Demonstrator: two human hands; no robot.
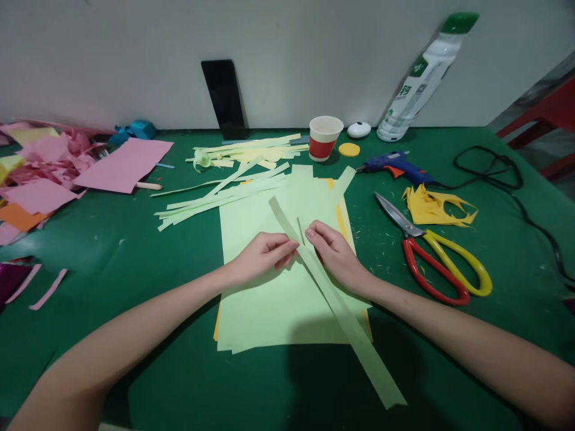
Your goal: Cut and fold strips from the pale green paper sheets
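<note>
Worktop [171, 251] is mid-job, landmark = green paper stack [265, 317]. Yellow sheets [345, 222] poke out from under it. Sheets in the stack look mostly whole, so I'd call most of the stock uncut.

Pink paper [123, 164] sits well left of the stack, no hand near it.

Done, as far as I can judge: the strip cutting, at least one batch. Loose green strips [220, 196] lie over and past the stack's far left corner; a paler strip bundle [251, 145] is just beyond its far edge. Left, my read: the strip work itself. Long green strip [345, 305] is flat and unjoined over most of its length. It runs diagonally across the stack, lower end hanging past the near right corner.

Scissors [415, 232] right of the stack, out of hand. Glue gun [398, 166] past its far right corner, also unheld; no glued joint visible to me. Paper cup [323, 143] beyond the far edge.

Left hand [260, 258] over the stack's middle: half curled, thumb and index pinching the long strip's left edge. Right hand [336, 257] just right of that strip: fingers curled, thumb up against index.

Thin sliver [300, 230] between the hands, probably paper edge-on. Can't tell if the right fingertips grip it.
</note>
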